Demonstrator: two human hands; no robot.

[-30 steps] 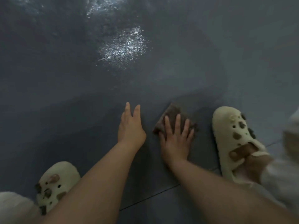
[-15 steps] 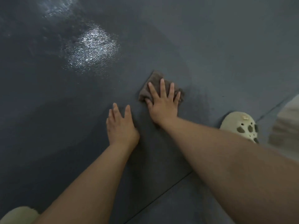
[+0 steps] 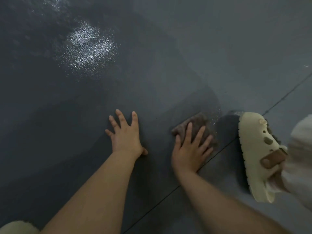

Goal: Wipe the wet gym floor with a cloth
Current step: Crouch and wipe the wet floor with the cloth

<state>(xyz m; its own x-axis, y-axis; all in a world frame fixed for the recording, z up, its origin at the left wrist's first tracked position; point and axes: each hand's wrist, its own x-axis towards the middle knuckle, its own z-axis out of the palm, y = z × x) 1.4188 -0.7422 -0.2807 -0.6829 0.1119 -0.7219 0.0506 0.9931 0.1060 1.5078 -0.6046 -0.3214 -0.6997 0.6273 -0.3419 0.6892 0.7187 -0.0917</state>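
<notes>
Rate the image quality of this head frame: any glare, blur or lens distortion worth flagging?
Head view: dim overall, with a bright speckled glare patch on the wet dark grey textured gym floor; the right forearm and cream perforated clog are softly blurred; the right hand pressing the brown fuzzy cloth and the flat left hand stay readable; the wide-angle lens darkens the left side.

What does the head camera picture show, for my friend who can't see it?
A person's right hand presses a brown cloth flat on a dark grey floor, while the left hand rests open on the floor beside it. A cream shoe stands right of the cloth, and a wet patch shines farther away.
</notes>
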